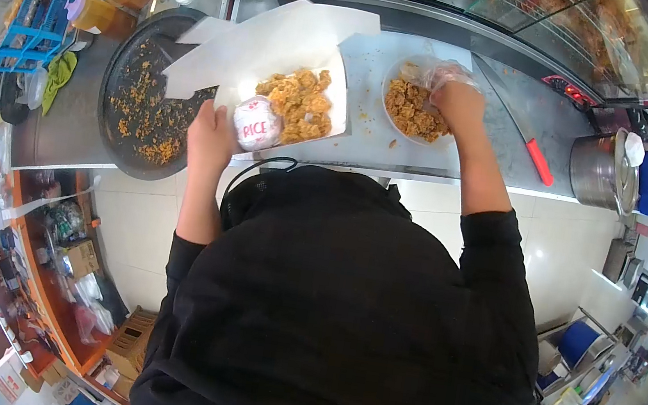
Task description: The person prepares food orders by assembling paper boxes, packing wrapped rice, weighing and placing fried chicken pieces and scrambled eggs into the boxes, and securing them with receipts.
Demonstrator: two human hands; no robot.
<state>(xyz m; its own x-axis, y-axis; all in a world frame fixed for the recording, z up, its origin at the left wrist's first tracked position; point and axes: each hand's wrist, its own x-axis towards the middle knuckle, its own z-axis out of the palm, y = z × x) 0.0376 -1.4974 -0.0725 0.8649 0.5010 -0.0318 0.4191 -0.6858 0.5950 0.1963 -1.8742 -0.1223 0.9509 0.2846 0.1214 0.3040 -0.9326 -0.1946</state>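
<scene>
An open white paper box (341,89) stands on the metal counter with its lid raised. Inside it lie fried chicken pieces (302,104) and a round wrapped pack marked RICE (257,124). My left hand (212,135) is at the box's near left corner, its fingers partly hidden behind the wall. To the right, a round clear bowl (389,120) holds small brown fried pieces (413,111). My right hand (456,101), in a clear plastic glove, reaches over the bowl's right side with bent fingers; what they hold, if anything, cannot be made out.
A black round tray (130,76) with crumbs is left of the box. A knife with a red handle (539,161) lies right of the bowl. A steel pot (593,170) stands at the far right, a blue wire rack (28,37) at the far left. Glass display behind.
</scene>
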